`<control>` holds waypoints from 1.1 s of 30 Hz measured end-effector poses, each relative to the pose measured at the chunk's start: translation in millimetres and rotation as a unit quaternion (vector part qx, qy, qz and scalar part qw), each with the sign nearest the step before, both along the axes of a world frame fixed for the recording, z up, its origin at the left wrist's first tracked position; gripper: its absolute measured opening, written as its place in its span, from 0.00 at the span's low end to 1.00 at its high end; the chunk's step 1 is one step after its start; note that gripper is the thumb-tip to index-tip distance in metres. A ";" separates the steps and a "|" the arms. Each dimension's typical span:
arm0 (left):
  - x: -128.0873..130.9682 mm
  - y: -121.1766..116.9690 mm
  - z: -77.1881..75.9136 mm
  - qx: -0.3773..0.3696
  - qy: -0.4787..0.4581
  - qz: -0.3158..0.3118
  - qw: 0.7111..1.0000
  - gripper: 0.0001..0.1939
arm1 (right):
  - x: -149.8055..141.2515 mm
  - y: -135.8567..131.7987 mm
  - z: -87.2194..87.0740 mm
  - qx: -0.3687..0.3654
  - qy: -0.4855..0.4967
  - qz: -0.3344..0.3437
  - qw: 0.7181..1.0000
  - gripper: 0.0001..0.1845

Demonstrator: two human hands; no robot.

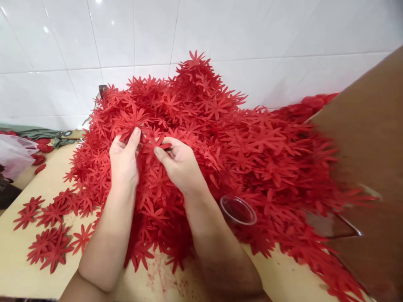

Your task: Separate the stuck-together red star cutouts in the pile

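Note:
My left hand (125,155) pinches a stack of red flower-shaped petal pieces (131,121) between thumb and fingers, with the thumb on top. Close beside it on the right, my right hand (176,161) grips a single red petal piece (153,144) by one of its narrow lobes. Both hands are above the front of a large heap of the same red petal pieces (252,147). A round clear plastic cup (238,209) with dark red contents sits in the heap, right of my right forearm.
Loose petal pieces (53,247) lie on the pale yellow table (19,268) at the left. A brown cardboard sheet (368,138) stands at the right. White tiled wall (252,29) rises behind the heap. A translucent bag (15,155) and dark green cloth (40,133) are at far left.

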State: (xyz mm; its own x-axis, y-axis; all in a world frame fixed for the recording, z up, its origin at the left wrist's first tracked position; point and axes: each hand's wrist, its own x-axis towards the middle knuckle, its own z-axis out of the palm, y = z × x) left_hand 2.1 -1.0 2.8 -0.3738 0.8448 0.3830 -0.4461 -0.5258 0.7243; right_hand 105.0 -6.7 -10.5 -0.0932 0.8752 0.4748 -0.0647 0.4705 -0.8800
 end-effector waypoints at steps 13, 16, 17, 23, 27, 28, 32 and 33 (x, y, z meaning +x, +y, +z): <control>3.0 -5.9 -0.5 -0.025 0.271 -0.018 0.962 0.16 | 21.8 2.5 9.3 0.036 0.121 -0.050 0.991 0.19; 3.2 -7.3 -0.9 -0.005 0.319 -0.038 0.947 0.17 | 19.6 4.2 7.9 -0.004 0.107 0.020 0.994 0.22; 3.7 -7.3 -1.3 0.002 0.324 -0.047 0.945 0.18 | 19.0 4.8 7.2 -0.019 0.110 0.037 0.993 0.21; 7.5 -7.1 -2.6 0.022 0.336 -0.138 0.932 0.14 | 22.8 7.6 8.9 -0.062 0.214 0.056 0.973 0.12; 4.5 -7.5 -1.9 0.037 0.375 -0.088 0.922 0.12 | 25.2 9.3 13.2 -0.061 0.283 -0.010 0.957 0.14; 4.4 -7.5 -2.0 0.035 0.378 -0.069 0.923 0.12 | 24.3 9.2 13.7 -0.053 0.283 -0.020 0.957 0.13; 10.3 -8.4 -3.0 0.030 0.355 -0.025 0.934 0.11 | 17.0 8.8 12.2 -0.028 0.273 -0.051 0.960 0.13; 12.0 -8.7 -3.1 0.025 0.348 -0.022 0.937 0.12 | 16.4 9.8 11.0 -0.024 0.272 -0.058 0.960 0.13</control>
State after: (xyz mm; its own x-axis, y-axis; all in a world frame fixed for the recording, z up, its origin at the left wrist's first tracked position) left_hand 14.1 -9.7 -0.3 0.0165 0.8276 0.5611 0.1027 -0.5597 0.8223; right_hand 121.3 3.1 0.5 0.2560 0.8867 0.3849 -0.4708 0.4622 -0.7515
